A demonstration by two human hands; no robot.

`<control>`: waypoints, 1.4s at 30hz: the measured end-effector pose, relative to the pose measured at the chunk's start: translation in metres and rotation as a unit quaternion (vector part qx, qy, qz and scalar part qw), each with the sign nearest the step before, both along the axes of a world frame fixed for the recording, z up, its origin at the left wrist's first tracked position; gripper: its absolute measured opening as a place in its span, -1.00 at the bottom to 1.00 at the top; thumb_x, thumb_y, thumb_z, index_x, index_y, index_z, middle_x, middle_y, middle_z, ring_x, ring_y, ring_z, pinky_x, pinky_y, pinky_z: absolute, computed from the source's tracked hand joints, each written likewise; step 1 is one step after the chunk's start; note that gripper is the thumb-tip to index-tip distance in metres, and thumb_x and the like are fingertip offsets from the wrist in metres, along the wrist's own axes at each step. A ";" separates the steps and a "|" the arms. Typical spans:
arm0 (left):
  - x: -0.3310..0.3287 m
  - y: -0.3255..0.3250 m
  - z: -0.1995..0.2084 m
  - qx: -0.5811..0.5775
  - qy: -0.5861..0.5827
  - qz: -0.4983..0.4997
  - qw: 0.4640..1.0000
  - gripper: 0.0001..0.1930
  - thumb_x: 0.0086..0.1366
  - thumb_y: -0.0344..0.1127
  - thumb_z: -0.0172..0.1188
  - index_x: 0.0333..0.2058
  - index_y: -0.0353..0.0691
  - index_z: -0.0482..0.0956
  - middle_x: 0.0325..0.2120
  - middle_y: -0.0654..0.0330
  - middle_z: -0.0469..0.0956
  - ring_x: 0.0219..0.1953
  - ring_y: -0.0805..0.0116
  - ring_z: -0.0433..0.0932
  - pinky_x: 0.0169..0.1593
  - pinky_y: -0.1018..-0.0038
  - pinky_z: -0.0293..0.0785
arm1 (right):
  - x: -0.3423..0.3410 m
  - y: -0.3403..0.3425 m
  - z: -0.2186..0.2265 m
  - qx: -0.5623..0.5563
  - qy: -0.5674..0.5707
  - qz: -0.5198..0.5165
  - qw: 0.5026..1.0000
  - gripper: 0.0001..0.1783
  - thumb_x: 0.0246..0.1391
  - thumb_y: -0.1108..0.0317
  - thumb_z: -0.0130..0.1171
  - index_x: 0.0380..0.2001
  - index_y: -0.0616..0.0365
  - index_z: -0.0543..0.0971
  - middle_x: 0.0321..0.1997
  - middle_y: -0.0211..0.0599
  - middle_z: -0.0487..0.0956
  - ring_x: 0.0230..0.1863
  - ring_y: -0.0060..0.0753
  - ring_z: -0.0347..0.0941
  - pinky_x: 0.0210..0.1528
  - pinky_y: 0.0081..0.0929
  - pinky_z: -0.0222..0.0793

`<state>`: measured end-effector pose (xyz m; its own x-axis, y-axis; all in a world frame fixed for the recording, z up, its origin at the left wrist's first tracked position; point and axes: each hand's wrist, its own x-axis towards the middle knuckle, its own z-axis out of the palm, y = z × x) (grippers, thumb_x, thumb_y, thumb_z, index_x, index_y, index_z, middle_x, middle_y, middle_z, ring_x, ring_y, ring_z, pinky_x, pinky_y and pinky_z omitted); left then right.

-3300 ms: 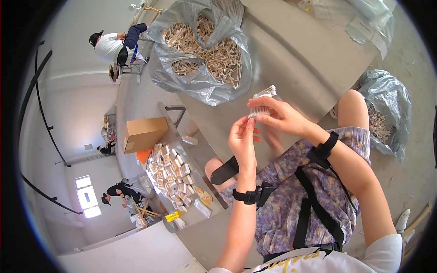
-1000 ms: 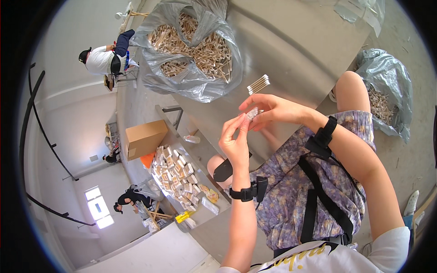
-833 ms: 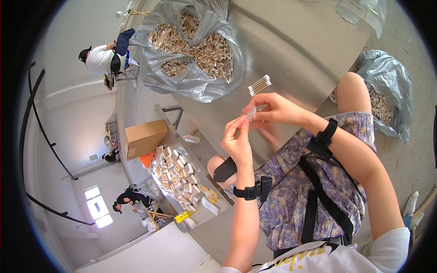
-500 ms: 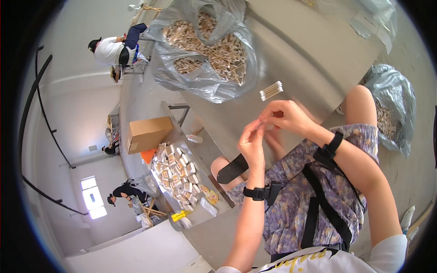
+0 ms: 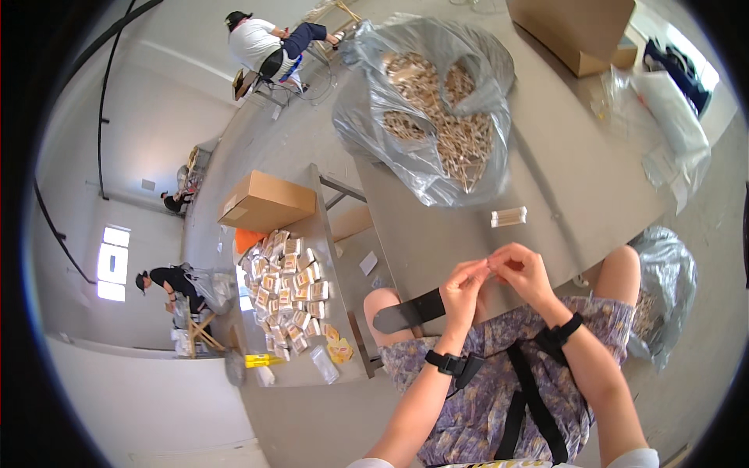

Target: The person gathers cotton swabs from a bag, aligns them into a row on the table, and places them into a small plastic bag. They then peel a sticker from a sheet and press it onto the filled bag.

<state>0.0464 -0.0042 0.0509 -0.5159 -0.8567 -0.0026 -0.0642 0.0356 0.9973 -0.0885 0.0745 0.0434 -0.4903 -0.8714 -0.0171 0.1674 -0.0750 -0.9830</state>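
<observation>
My left hand [image 5: 463,292] and my right hand [image 5: 523,273] meet fingertip to fingertip above the near edge of the table [image 5: 437,249]. Both are closed in a pinch; whatever lies between the fingers is too small or hidden to make out. Just beyond them, a small bundle of cotton swabs [image 5: 509,217] lies flat on the metal tabletop. Farther off stands a large open grey plastic bag [image 5: 421,175], full of loose cotton swabs [image 5: 464,148].
To the left, a lower table holds many small swab packs [image 5: 285,285], a cardboard box [image 5: 269,200] and a yellow object [image 5: 263,360]. Clear plastic bags [image 5: 671,117] and an open carton [image 5: 573,31] lie at far right. Another swab bag [image 5: 667,288] stands by my knee. Other people sit farther off.
My view has swung, so the scene sits differently in the picture. My hands stay pinched together near the table edge. The swab bundle still lies on the table.
</observation>
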 end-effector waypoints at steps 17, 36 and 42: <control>0.040 0.009 -0.006 -0.116 0.024 -0.014 0.993 -0.90 0.26 -0.52 0.29 -0.25 -0.32 0.71 -0.30 0.18 0.65 -0.29 0.44 0.63 -0.20 0.55 0.56 | 0.041 0.021 0.009 0.104 0.095 -0.041 0.989 -0.91 0.17 0.50 0.24 -0.32 0.31 0.67 -0.18 -0.36 0.65 -0.31 -0.55 0.62 -0.32 -0.68 0.52; 0.042 0.005 -0.033 0.247 0.157 -0.006 0.956 -0.83 0.28 -0.47 0.27 -0.15 -0.33 0.61 -0.25 0.25 0.62 -0.21 0.55 0.54 -0.07 0.60 0.45 | 0.041 0.009 0.019 0.134 -0.288 0.026 0.948 -0.79 0.23 0.41 0.16 -0.09 0.17 0.46 -0.20 -0.28 0.59 -0.24 -0.37 0.65 -0.29 -0.50 0.55; 0.041 0.006 -0.028 0.269 0.166 0.003 0.949 -0.80 0.35 -0.47 0.14 -0.08 -0.36 0.57 -0.12 0.21 0.57 -0.06 0.50 0.49 0.08 0.55 0.35 | 0.046 0.007 0.019 0.114 -0.273 0.016 0.955 -0.80 0.26 0.40 0.13 -0.08 0.18 0.46 -0.18 -0.30 0.58 -0.24 -0.40 0.63 -0.24 -0.47 0.54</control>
